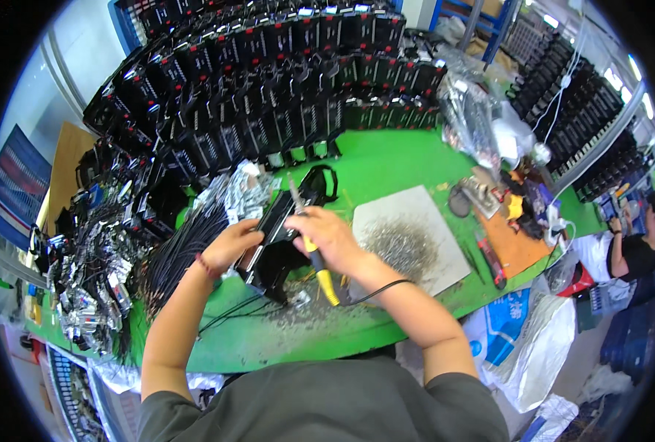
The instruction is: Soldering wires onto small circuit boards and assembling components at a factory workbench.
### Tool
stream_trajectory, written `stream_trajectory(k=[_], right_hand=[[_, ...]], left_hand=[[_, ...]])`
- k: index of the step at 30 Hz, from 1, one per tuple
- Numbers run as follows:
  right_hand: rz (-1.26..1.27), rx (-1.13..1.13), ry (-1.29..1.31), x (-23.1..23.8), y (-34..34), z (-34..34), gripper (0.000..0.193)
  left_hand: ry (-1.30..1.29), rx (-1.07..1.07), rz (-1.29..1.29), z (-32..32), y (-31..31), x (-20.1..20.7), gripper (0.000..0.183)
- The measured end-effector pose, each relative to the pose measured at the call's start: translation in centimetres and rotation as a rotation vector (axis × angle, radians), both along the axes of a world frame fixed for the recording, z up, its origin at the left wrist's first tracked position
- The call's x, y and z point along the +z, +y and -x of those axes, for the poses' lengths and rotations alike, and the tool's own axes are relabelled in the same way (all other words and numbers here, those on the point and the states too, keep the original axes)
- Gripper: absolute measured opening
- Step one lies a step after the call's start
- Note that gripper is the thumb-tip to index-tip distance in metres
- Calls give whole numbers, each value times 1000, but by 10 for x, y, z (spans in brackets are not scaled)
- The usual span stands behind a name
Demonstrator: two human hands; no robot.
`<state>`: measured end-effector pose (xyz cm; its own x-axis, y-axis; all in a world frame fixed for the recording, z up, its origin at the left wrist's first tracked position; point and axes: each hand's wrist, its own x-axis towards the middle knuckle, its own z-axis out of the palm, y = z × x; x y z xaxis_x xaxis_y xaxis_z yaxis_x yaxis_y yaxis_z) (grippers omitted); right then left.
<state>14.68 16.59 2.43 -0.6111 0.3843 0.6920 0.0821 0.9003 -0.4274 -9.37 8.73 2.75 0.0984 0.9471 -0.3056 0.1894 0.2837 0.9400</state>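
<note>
Head view, boxy black casing (278,264), slim yellow-handled tool (318,264)

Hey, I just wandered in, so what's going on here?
A person at a green bench has the left hand at the side of a black casing. The right hand grips a yellow-handled tool, its metal tip pointing away from the person. Rows of similar black casings stand behind; a pale board with grey debris lies to the right.

This is an assembly workshop. Stacked rows of matching black housings (279,118) and a bunch of black cables (184,250) crowd a green worktop (386,155), with a yellow-handled soldering iron (317,261) held over it.
</note>
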Motion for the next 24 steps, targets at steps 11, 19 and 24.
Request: stream_trajectory(k=[11,19,24], right_hand=[[-86,57,-53,-4,11,6,32],[-382,-87,26,-5,8,7,17],[-372,-106,52,-11,19,21,16]], left_hand=[[800,145,-809,-63,-77,49,36],[1088,-13,-746,-66,-76,53,22],[1223,-78,-847,-59,-72,52,21]])
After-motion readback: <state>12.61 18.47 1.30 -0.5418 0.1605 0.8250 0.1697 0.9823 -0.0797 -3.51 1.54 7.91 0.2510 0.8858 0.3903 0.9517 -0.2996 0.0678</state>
